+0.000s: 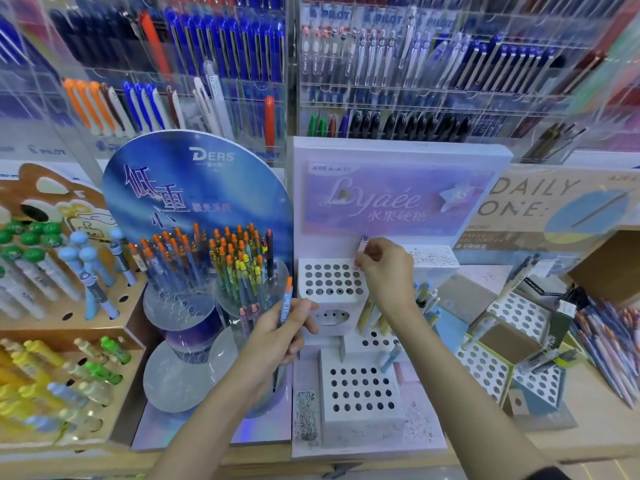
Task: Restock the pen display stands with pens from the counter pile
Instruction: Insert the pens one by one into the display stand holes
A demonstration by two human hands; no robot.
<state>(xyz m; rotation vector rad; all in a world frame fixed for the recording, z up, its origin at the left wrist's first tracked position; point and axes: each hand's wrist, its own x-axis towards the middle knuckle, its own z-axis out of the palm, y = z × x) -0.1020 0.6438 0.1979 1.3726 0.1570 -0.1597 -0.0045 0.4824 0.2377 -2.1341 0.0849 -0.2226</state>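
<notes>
Head view: the right hand [384, 271], just off centre toward 4 o'clock, pinches a pale pink pen [362, 247] between thumb and fingertips. The pen stands upright, blue cap up, with its lower end at the back right corner of the top hole block [329, 280] of the white Lyaée stand [398, 150]. Whether its tip sits in a hole cannot be told.

The left hand [280, 336], toward 6 o'clock, is curled round a blue pen [286, 299] with an orange top, held upright. It is in front of the clear round tiers of the blue DERS stand [197, 188]. That stand is at 9 o'clock from the white one and is packed with orange-topped pens.

Some pale yellow and blue pens [372, 315] stand in the white stand's lower tiers, under the right wrist. A loose pile of pens [602, 341] lies on the bench [588, 431] at 4 o'clock, near the frame's edge.
</notes>
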